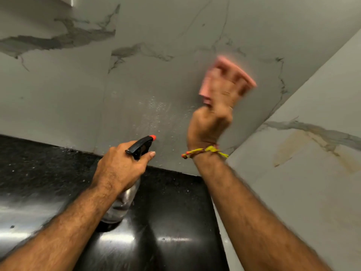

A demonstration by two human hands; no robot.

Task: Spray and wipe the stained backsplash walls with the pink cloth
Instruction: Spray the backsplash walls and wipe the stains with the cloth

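Observation:
My right hand (216,106) presses the pink cloth (224,63) against the marble-patterned back wall (156,75), blurred by motion. My left hand (119,169) grips a clear spray bottle (121,204) by its neck, with the black trigger head and orange nozzle (152,137) pointing at the wall. Spray droplets (158,108) glisten on the wall just left of the cloth. The right side wall (312,106) carries a brownish stain (293,145).
A glossy black countertop (172,222) runs below the walls and reflects light. The two walls meet in a corner at the right. A yellow thread band (205,151) is tied round my right wrist.

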